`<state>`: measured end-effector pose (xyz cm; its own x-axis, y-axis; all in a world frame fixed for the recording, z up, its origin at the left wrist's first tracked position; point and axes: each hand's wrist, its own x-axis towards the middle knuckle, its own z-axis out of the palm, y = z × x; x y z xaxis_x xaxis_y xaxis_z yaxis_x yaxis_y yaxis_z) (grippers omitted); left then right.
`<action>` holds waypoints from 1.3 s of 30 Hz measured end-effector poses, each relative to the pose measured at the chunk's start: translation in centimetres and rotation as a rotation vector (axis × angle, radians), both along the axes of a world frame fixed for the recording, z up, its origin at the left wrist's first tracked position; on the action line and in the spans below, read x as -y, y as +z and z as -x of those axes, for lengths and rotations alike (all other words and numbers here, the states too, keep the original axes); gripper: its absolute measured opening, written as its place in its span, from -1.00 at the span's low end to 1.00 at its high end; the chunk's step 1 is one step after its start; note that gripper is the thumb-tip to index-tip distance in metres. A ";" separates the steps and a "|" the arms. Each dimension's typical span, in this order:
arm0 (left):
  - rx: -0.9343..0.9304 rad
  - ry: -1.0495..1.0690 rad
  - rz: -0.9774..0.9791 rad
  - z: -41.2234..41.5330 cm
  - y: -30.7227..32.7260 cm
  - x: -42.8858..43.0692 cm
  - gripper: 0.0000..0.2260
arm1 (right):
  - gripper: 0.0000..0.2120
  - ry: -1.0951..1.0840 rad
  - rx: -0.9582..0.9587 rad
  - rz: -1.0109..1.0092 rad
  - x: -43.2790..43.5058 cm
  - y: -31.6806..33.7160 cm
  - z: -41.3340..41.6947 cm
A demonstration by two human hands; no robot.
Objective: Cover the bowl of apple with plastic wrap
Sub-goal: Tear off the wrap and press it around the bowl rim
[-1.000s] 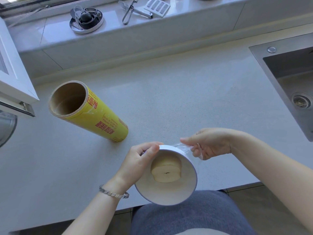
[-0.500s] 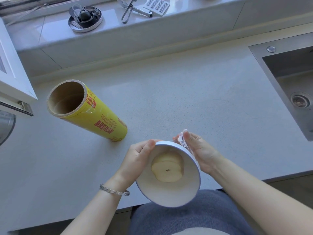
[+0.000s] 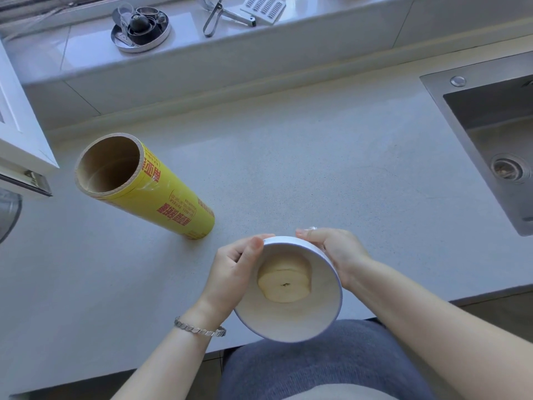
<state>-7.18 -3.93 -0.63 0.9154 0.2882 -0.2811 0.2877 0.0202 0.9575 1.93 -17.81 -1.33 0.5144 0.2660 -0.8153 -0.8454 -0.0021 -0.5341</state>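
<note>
A: Item one, the bowl (image 3: pixel 291 321)?
B: White, round, at the near edge of the counter (image 3: pixel 302 168), tilted toward the camera; its lower rim overhangs the edge above a grey-clad lap (image 3: pixel 317 368). Whether its base touches the counter is hidden.

A: Contents?
B: One pale apple piece (image 3: pixel 284 282), cut face up, small dark core mark at centre. It lies against the bowl's far inner wall.

A: Plastic wrap on it?
B: Hard to make out. A clear, crinkled bit of film (image 3: pixel 313 228) shows at the right fingertips and along the right outer wall. Whether film spans the opening cannot be told.

A: Hands?
B: The left hand (image 3: pixel 230 269) curls on the bowl's left wall, thumb pressed on the rim, fingers closed round the outside. The right hand (image 3: pixel 334 249) cups the right wall, fingers together and bent against it, pinning the film there; its fingertips behind the rim are hidden. A silver bracelet (image 3: pixel 199 329) sits on the left wrist.

A: Surroundings?
B: Yellow roll of wrap (image 3: pixel 170 200), red print, lying on its side to the left, well apart from the bowl, open cardboard core toward the camera. Steel sink (image 3: pixel 490 134) at right, cut off by the frame. On the sill (image 3: pixel 86 53) beyond: a round metal tin (image 3: pixel 140 28) of small parts, contents unclear; a peeler (image 3: pixel 215 17); a grater (image 3: pixel 264 8), cut off at the top.
</note>
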 end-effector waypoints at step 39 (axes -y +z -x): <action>0.059 0.131 0.019 -0.5 -0.5 -1.0 -0.72 | -0.65 0.653 0.564 -0.123 1.7 2.2 0.3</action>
<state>-6.68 -2.91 -1.11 0.8854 0.4014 -0.2345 0.2244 0.0727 0.9718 1.63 -19.51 0.91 0.5463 0.7182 -0.4309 -0.3042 -0.3091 -0.9010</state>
